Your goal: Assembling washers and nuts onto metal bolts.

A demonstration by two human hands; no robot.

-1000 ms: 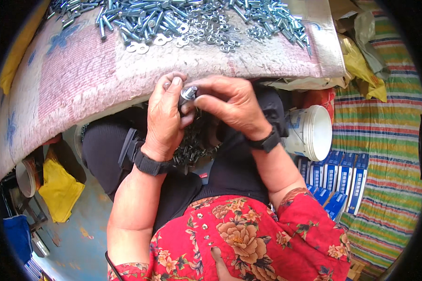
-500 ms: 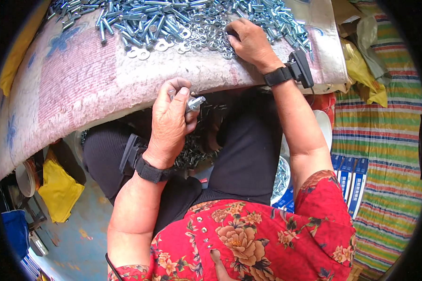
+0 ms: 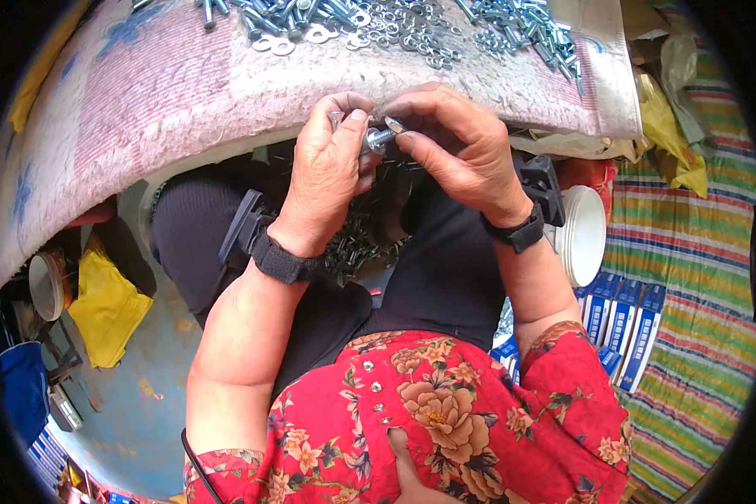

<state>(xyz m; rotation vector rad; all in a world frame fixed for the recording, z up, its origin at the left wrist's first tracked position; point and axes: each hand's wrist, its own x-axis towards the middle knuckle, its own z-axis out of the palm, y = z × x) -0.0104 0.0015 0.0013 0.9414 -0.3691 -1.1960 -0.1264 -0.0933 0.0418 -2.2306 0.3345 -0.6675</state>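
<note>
The left hand [image 3: 321, 172] is closed round a bolt [image 3: 383, 137], whose threaded end points toward the right, with what looks like a washer [image 3: 374, 141] on it; the right hand [image 3: 470, 160] has thumb and forefinger drawn narrow at the tip, though whether they grip it or a small part cannot be told; the bolt sits between both hands, near the cloth's [image 3: 168, 105] front edge; a slack left grip could let it tip and shed the washer; a fingertip slip could send a small part down among the dark hardware [image 3: 353, 252] between the legs [image 3: 445, 252], hard to find again; farther out, rings [image 3: 395, 27] lie close together on the cloth, so a hurried pinch could take two.
</note>
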